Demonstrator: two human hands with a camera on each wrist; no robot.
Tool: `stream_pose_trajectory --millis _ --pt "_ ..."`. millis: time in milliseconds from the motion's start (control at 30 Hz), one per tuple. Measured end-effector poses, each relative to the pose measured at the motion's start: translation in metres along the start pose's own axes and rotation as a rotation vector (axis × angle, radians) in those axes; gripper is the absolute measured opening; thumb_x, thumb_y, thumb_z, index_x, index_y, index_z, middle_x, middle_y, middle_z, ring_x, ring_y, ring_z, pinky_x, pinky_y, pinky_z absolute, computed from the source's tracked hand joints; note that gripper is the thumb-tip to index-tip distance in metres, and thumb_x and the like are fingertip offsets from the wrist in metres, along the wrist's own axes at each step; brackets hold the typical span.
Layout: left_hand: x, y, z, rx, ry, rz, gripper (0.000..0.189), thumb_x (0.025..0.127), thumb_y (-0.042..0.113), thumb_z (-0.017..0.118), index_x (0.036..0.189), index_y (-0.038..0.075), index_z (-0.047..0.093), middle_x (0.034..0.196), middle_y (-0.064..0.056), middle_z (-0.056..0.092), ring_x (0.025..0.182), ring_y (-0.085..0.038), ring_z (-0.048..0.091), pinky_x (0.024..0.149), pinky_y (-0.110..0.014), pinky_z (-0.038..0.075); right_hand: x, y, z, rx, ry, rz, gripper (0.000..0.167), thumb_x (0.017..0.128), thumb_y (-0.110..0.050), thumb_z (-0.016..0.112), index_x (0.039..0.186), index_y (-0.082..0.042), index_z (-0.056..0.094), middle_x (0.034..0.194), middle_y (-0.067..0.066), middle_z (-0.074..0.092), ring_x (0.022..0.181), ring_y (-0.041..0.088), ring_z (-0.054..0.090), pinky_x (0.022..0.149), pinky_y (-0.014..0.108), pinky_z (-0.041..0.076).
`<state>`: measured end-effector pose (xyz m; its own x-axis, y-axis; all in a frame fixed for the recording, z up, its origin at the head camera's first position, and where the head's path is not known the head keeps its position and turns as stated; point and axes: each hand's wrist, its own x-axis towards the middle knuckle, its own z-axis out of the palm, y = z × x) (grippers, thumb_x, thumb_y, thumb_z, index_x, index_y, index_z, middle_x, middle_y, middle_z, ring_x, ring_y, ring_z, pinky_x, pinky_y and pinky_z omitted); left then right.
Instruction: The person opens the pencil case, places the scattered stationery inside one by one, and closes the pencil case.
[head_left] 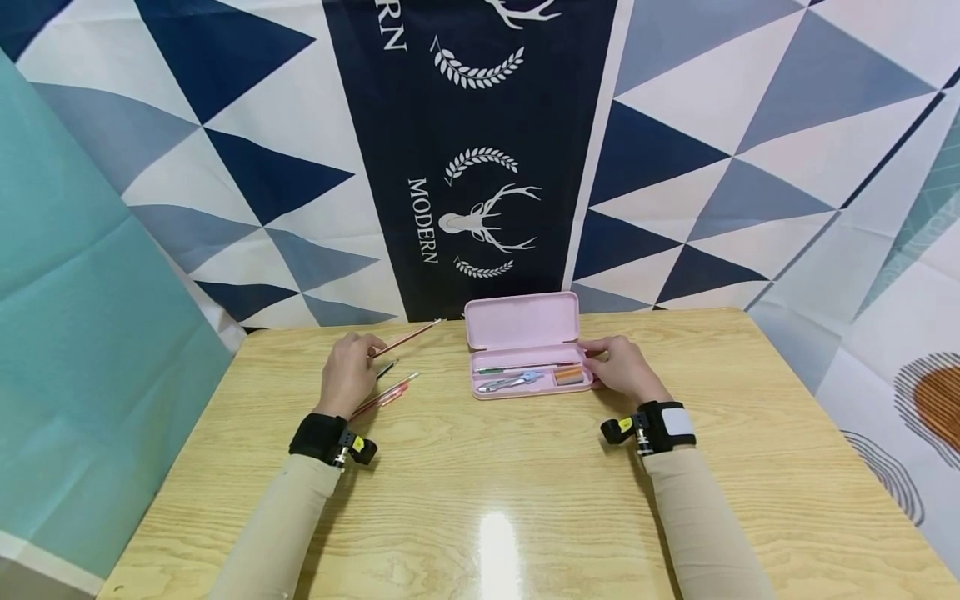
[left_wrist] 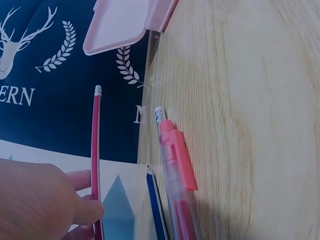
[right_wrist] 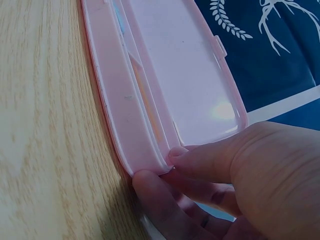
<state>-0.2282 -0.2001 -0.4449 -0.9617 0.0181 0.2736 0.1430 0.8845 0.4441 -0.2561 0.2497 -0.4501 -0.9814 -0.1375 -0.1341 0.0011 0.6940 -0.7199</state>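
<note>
Between thumb and fingers, my left hand (head_left: 348,377) pinches a red pencil (head_left: 408,337), its white-eraser end slanting up toward the case. Close by that hand lie a dark blue pencil (left_wrist: 157,200), a pink pen (left_wrist: 182,160) and a second pencil (left_wrist: 159,115) with an eraser tip. My right hand (head_left: 624,367) grips the right end of a pink pencil case (head_left: 522,322), thumb on the rim and fingers against the outer wall. The case stands with its lid raised. Inside are a compass (head_left: 512,382), a thin green pencil-like stick (head_left: 495,369) and an orange-and-grey block (head_left: 570,375).
The wooden table (head_left: 480,475) reaches back to a patterned cloth (head_left: 495,167) right behind the case. A teal cloth (head_left: 97,292) hangs along the left side. Light glares off the table's front middle.
</note>
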Motion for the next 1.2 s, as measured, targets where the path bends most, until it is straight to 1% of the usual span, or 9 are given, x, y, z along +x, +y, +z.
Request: stream_pose_trajectory --millis 133,167,267,367,400,633,767,1033,1200 --pt "-0.001 0.001 0.001 -0.021 0.031 0.048 0.037 0.094 -0.020 0.062 0.120 -0.001 0.081 0.108 -0.025 0.073 0.105 -0.045 0.069 0.086 -0.057 0.061 0.000 -0.001 0.000 -0.001 -0.002 0.003 0.045 0.111 -0.007 0.064 0.156 0.000 0.063 0.145 0.036 0.067 0.070 0.011 0.065 0.062 0.020 0.056" --pt "0.001 -0.004 0.006 -0.021 0.052 0.067 0.037 0.094 -0.020 0.064 0.118 0.001 0.082 0.107 -0.023 0.073 0.103 -0.044 0.069 0.084 -0.055 0.061 0.001 -0.001 0.000 -0.001 -0.002 0.001 0.045 0.112 -0.007 0.064 0.156 0.000 0.063 0.145 0.036 0.067 0.070 0.011 0.065 0.062 0.020 0.056" --pt "0.001 -0.003 0.006 -0.017 0.066 0.095 0.037 0.092 -0.020 0.063 0.116 0.002 0.082 0.104 -0.022 0.073 0.101 -0.042 0.069 0.082 -0.055 0.060 0.001 -0.001 0.001 -0.004 0.000 -0.013 0.045 0.111 -0.006 0.064 0.156 0.001 0.063 0.144 0.036 0.068 0.069 0.011 0.066 0.062 0.020 0.057" --pt "0.002 -0.003 0.007 -0.004 0.051 0.091 0.037 0.093 -0.021 0.064 0.117 0.002 0.082 0.106 -0.022 0.073 0.103 -0.043 0.069 0.083 -0.054 0.061 0.001 0.000 0.001 -0.007 -0.001 -0.027 0.045 0.111 -0.005 0.065 0.155 0.002 0.063 0.143 0.036 0.069 0.069 0.011 0.066 0.061 0.021 0.058" --pt "0.001 0.003 0.002 0.001 0.029 0.078 0.037 0.094 -0.021 0.063 0.117 0.000 0.081 0.108 -0.024 0.073 0.104 -0.044 0.069 0.084 -0.056 0.061 0.001 0.000 0.001 -0.008 -0.001 -0.030 0.045 0.111 -0.005 0.065 0.155 0.002 0.063 0.142 0.037 0.069 0.069 0.011 0.066 0.061 0.021 0.058" --pt "0.004 0.006 0.003 0.037 -0.009 0.056 0.041 0.094 -0.021 0.063 0.121 0.003 0.081 0.111 -0.022 0.074 0.107 -0.042 0.069 0.086 -0.053 0.061 0.001 0.001 0.000 -0.015 0.000 -0.037 0.045 0.111 -0.005 0.064 0.155 0.003 0.063 0.142 0.037 0.069 0.068 0.010 0.067 0.061 0.021 0.058" --pt "0.004 0.010 0.003 0.033 -0.009 0.064 0.041 0.092 -0.021 0.065 0.121 0.002 0.082 0.111 -0.022 0.074 0.107 -0.042 0.069 0.087 -0.053 0.061 0.000 0.000 0.000 -0.015 -0.001 -0.044 0.045 0.111 -0.005 0.064 0.155 0.004 0.063 0.143 0.037 0.068 0.068 0.010 0.067 0.061 0.022 0.059" --pt "0.007 0.016 0.007 0.056 -0.034 0.081 0.039 0.091 -0.018 0.073 0.122 0.005 0.083 0.112 -0.020 0.074 0.108 -0.040 0.069 0.089 -0.052 0.060 0.002 0.001 0.000 -0.013 0.006 -0.017 0.044 0.112 -0.005 0.064 0.155 0.001 0.064 0.144 0.036 0.068 0.070 0.011 0.067 0.062 0.020 0.058" --pt "0.009 0.019 0.010 0.059 -0.029 0.103 0.039 0.089 -0.017 0.076 0.121 0.005 0.083 0.110 -0.020 0.074 0.105 -0.039 0.068 0.089 -0.052 0.060 0.003 0.002 0.000 -0.011 0.007 -0.011 0.044 0.112 -0.006 0.064 0.155 0.001 0.064 0.145 0.036 0.068 0.070 0.011 0.067 0.063 0.020 0.058"
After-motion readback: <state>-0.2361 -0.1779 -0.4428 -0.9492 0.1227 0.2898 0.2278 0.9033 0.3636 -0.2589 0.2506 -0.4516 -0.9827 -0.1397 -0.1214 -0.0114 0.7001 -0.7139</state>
